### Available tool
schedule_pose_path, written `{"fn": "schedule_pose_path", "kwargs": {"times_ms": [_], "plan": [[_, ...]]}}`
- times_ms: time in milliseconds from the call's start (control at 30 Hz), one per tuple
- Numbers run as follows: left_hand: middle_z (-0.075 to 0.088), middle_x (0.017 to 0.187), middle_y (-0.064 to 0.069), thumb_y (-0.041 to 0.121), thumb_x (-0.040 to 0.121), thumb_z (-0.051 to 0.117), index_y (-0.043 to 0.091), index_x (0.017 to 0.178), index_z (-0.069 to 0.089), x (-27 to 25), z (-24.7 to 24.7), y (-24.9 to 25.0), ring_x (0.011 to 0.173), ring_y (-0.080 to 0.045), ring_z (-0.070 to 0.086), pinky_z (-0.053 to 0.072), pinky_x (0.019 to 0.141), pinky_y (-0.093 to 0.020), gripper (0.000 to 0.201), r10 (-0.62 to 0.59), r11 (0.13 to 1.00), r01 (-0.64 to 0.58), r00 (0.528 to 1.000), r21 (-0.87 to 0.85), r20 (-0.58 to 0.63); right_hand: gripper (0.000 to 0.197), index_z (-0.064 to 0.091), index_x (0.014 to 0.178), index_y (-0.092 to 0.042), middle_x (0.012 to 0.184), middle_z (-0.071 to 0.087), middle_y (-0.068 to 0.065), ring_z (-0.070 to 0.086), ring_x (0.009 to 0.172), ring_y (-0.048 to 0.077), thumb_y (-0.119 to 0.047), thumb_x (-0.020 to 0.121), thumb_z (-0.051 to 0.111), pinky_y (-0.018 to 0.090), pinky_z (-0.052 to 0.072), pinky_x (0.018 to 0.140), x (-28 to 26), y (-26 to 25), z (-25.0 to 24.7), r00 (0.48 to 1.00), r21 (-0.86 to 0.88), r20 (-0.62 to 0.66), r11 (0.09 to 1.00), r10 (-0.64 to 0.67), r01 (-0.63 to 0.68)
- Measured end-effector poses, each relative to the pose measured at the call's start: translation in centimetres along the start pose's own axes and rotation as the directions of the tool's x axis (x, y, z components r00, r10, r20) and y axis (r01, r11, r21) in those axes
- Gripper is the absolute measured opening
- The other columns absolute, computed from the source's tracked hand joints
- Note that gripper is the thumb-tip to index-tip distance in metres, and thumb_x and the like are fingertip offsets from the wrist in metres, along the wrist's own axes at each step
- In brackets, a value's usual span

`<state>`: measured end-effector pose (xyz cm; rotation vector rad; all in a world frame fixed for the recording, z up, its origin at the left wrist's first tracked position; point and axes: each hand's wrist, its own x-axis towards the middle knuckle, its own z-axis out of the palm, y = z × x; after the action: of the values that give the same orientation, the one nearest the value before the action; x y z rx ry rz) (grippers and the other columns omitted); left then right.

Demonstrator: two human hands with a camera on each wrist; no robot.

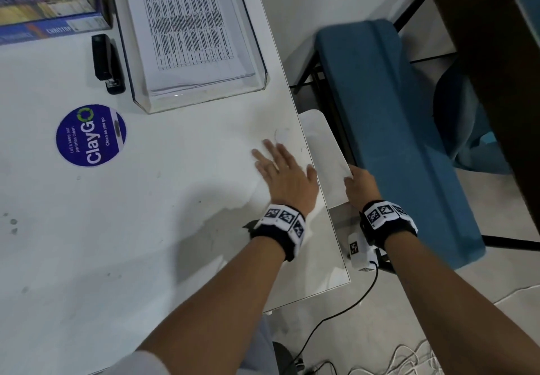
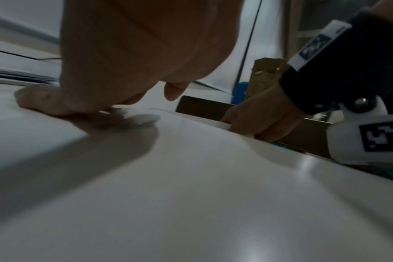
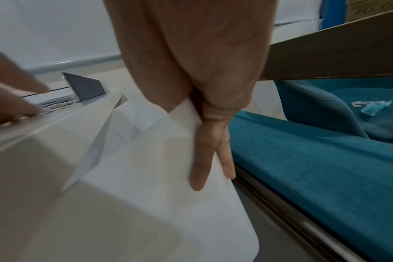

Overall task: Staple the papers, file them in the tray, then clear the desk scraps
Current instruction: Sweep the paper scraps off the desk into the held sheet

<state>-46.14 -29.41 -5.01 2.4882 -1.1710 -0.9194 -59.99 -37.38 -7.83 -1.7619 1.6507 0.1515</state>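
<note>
My left hand (image 1: 285,174) lies flat on the white desk (image 1: 175,228) near its right edge, fingers spread. In the left wrist view its fingertips (image 2: 63,106) touch the desk beside small white paper scraps (image 2: 144,118). My right hand (image 1: 361,183) grips a blank white sheet (image 1: 324,152), held against the desk's right edge and jutting out past it; thumb and fingers (image 3: 213,150) pinch the sheet (image 3: 168,186). The printed papers (image 1: 187,24) lie in the clear tray (image 1: 204,101) at the back. A black stapler (image 1: 106,63) lies left of the tray.
A stack of books (image 1: 49,3) sits at the back left, and a round blue sticker (image 1: 91,135) is on the desk. A teal bench (image 1: 394,140) stands close to the right of the desk, under a brown tabletop (image 1: 482,38). Cables (image 1: 336,316) trail on the floor.
</note>
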Motion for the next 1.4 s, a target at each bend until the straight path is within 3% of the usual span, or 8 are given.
{"fn": "schedule_pose_path", "kwargs": {"times_ms": [133,433,600,700,833,1133,1266,1400], "plan": [[-0.009,0.158,-0.024,0.041,0.094,0.033,-0.002,0.149,0.006,0.3,1.4,2.1,0.143,-0.047,-0.019,-0.006,0.120,-0.054,0.075,0.190,0.977,-0.198,0.975,0.073,0.112,0.043,0.060,0.119,-0.010,0.091,0.062,0.013,0.052,0.078,0.024,0.004,0.085,0.036,0.026,0.039,0.069,-0.1,0.2,0.2,1.000,0.043,-0.005,0.999,0.008,-0.008],[0.015,0.159,-0.016,0.029,0.096,0.037,-0.001,0.148,0.017,0.6,2.7,3.3,0.149,-0.033,0.002,0.004,0.121,-0.044,0.063,0.538,0.737,-0.642,0.747,0.212,0.390,0.040,0.057,0.122,-0.016,0.107,0.067,0.017,0.055,0.085,0.021,-0.002,0.089,0.040,0.025,0.041,0.072,0.3,0.3,0.1,0.999,0.053,0.030,0.998,0.012,-0.013],[0.012,0.160,-0.014,0.026,0.094,0.039,0.001,0.148,0.018,0.7,-1.7,0.6,0.149,-0.034,0.001,-0.001,0.120,-0.049,0.063,0.500,0.834,-0.528,0.846,0.161,0.186,0.044,0.059,0.119,-0.010,0.086,0.056,0.010,0.050,0.075,0.025,0.004,0.085,0.035,0.025,0.038,0.068,0.4,0.3,0.3,1.000,0.059,0.009,0.998,0.020,-0.021],[0.005,0.161,-0.017,0.030,0.094,0.040,-0.001,0.149,0.015,0.3,-4.0,-3.7,0.148,-0.037,-0.002,0.000,0.119,-0.049,0.067,0.234,0.969,-0.228,0.971,0.090,-0.058,0.042,0.059,0.119,-0.006,0.087,0.054,0.011,0.049,0.076,0.026,0.004,0.086,0.035,0.026,0.037,0.068,0.4,0.2,0.1,1.000,0.047,0.014,0.999,0.023,-0.024],[-0.007,0.158,-0.025,0.036,0.097,0.031,-0.006,0.148,0.005,-1.1,-3.6,-6.9,0.146,-0.042,-0.009,0.001,0.120,-0.054,0.071,-0.040,0.999,0.042,0.997,0.027,-0.062,0.044,0.058,0.121,-0.009,0.088,0.054,0.010,0.049,0.078,0.026,0.005,0.087,0.034,0.025,0.036,0.068,0.2,-0.2,-0.2,1.000,0.030,0.026,1.000,0.003,-0.004],[-0.011,0.158,-0.024,0.046,0.093,0.029,-0.001,0.149,0.007,-0.7,1.4,1.7,0.140,-0.050,-0.022,-0.006,0.118,-0.058,0.076,0.182,0.964,-0.213,0.965,0.161,0.190,0.044,0.059,0.120,-0.009,0.088,0.058,0.009,0.050,0.076,0.024,0.006,0.086,0.036,0.020,0.035,0.056,-0.3,-0.3,-0.3,0.999,0.017,-0.019,0.999,-0.037,0.037],[0.011,0.160,-0.015,0.040,0.095,0.031,0.002,0.148,0.018,0.3,2.0,3.0,0.148,-0.038,-0.007,-0.003,0.118,-0.056,0.067,0.372,0.847,-0.464,0.865,0.258,0.336,0.044,0.058,0.123,-0.008,0.108,0.066,0.021,0.051,0.083,0.022,0.006,0.086,0.038,0.024,0.037,0.073,0.0,-0.3,-0.4,0.999,0.004,-0.006,0.999,-0.048,0.048],[0.009,0.161,-0.011,0.033,0.094,0.038,0.003,0.147,0.024,-0.9,0.6,2.0,0.149,-0.032,-0.005,-0.004,0.118,-0.055,0.062,0.514,0.788,-0.589,0.790,0.179,0.334,0.044,0.057,0.123,-0.010,0.106,0.066,0.021,0.051,0.080,0.024,0.004,0.086,0.037,0.026,0.037,0.070,0.1,-0.3,-0.2,0.999,-0.024,-0.005,0.999,-0.038,0.038]]}}
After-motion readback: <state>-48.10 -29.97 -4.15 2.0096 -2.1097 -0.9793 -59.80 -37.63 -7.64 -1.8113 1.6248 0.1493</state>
